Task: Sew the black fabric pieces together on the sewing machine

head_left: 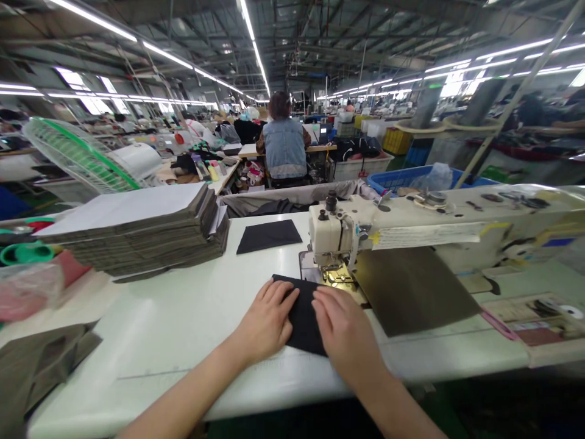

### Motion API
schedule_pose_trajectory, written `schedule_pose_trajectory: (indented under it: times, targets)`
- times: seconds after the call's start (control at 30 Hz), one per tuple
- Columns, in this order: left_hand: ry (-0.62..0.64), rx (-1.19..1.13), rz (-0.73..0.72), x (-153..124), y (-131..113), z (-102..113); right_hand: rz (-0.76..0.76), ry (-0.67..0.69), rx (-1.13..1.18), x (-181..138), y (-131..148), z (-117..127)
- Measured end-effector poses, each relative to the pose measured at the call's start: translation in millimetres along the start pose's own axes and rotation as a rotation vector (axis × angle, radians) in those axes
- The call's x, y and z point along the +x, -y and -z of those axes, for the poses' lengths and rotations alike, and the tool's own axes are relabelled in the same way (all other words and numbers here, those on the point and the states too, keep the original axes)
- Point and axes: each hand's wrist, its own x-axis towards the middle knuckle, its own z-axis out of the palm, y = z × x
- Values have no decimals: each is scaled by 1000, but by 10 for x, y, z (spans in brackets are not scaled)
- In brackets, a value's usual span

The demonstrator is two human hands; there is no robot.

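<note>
A black fabric piece (304,320) lies on the pale sewing table in front of the machine's needle area. My left hand (267,317) presses on its left part, fingers close together and bent onto the cloth. On its right side, my right hand (345,329) has its curled fingers on the cloth, with the thumb hidden. Just beyond the fabric are the presser foot and shiny needle plate (339,275) of the sewing machine (333,228). Another black fabric piece (269,236) lies flat farther back, to the left of the machine head.
A tall stack of dark panels (150,238) stands at the left rear, near a fan (86,155). Brownish cloth (41,366) lies at the left front. A dark olive sheet (411,292) rests under the machine arm, beside a small tray (539,323). A person (286,143) sits ahead, facing away.
</note>
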Motion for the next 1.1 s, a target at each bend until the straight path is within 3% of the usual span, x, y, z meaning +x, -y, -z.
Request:
schedule_pose_trajectory:
  times: [0.1,0.23,0.37,0.47,0.6,1.1]
  targets:
    - [-34,-23,-5,-108,7,-191,126,160,88,-67,186,-246]
    - [-26,-29,83,-214,18,-289,4,188,-69,-248,-20,-415]
    - [-46,-38,189,-111,-77,-178,-9,156,-140,-351,-377,-205]
    - [-26,-137,108,88,-159,-99,29,170,-126,-333,-502,-35]
    - [90,-250,-76,306,-176,-81,33,216,-141,-244,-526,1]
    - [93,-261,-96,380,-60,-125,19,194,-161,-178,-514,-33]
